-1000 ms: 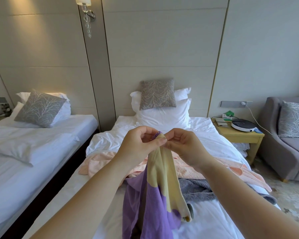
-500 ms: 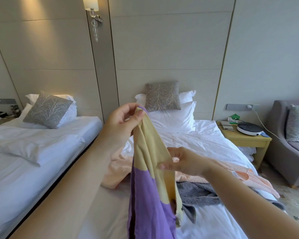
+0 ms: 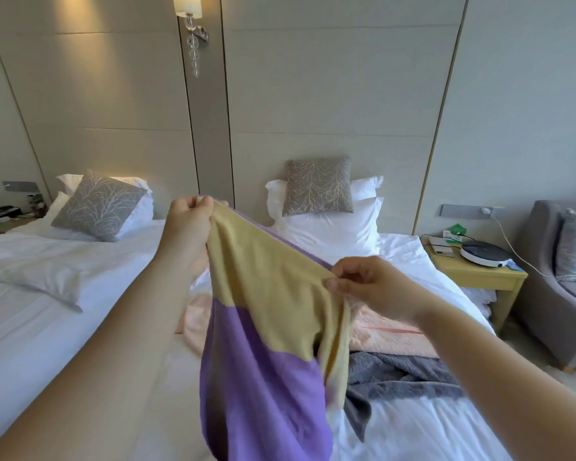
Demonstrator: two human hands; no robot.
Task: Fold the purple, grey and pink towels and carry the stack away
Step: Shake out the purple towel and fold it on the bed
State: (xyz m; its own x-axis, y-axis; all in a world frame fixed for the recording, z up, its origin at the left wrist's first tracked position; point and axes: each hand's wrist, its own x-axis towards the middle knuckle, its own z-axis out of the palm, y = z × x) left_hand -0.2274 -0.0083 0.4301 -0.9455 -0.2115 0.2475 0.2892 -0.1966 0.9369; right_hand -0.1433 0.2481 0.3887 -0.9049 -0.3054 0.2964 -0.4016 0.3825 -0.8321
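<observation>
Cloth spans the gap between the two hands: a purple towel of soft fabric with a broad yellow band along its top. The left hand pinches one upper corner between thumb and curled fingers, held high and out in front. The right hand pinches the same top edge lower down and off to the right. The hands are well apart, both clamped on the towel, so the held edge slants from the left hand down to the right one.

From that edge the towel drops straight down towards the person, its long axis roughly vertical, yellow end up and purple end down, the lower part bunched and running out of view.

The next move looks to be spreading the top edge level. For that the right hand probably needs to slide outwards to the far corner, which I cannot see.

Below and beyond the right hand, a quilted pale pink towel and a rumpled dark grey towel lie unfolded on the white-sheeted bed.
</observation>
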